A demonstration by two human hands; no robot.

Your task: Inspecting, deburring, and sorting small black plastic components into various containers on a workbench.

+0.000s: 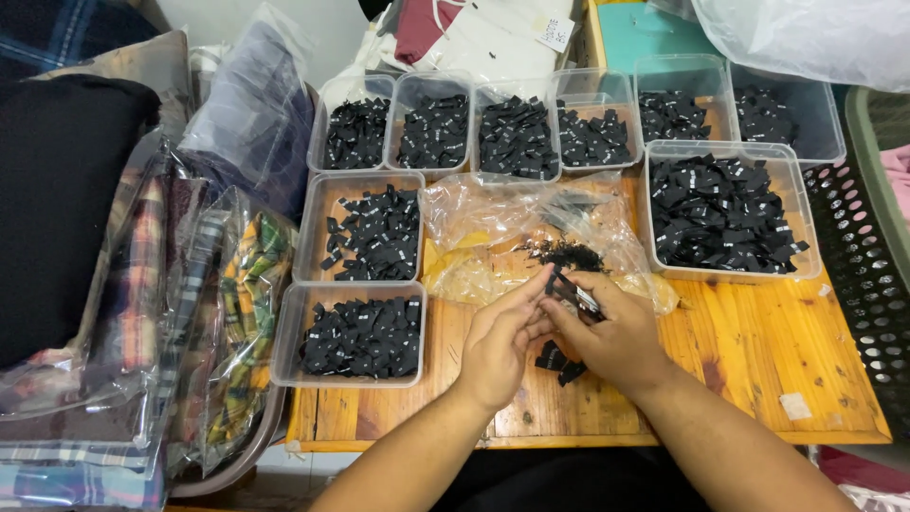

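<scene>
Black fabric labels [573, 289] pinched between both hands
Left hand [500, 346] and right hand [614, 337] meet fingertip to fingertip over wooden table [758, 351], beside crumpled plastic bag [493, 237]

This looks like a small clothing workshop or packing room. A wooden slatted table [749, 351] holds many clear plastic tubs [348, 334] full of little black cloth labels [722, 213], set in rows along its far edge and left side. Beside the table's left edge sit folded checked clothes in clear plastic bags [190, 313]. More folded clothes [474, 33] lie past the far edge.
</scene>
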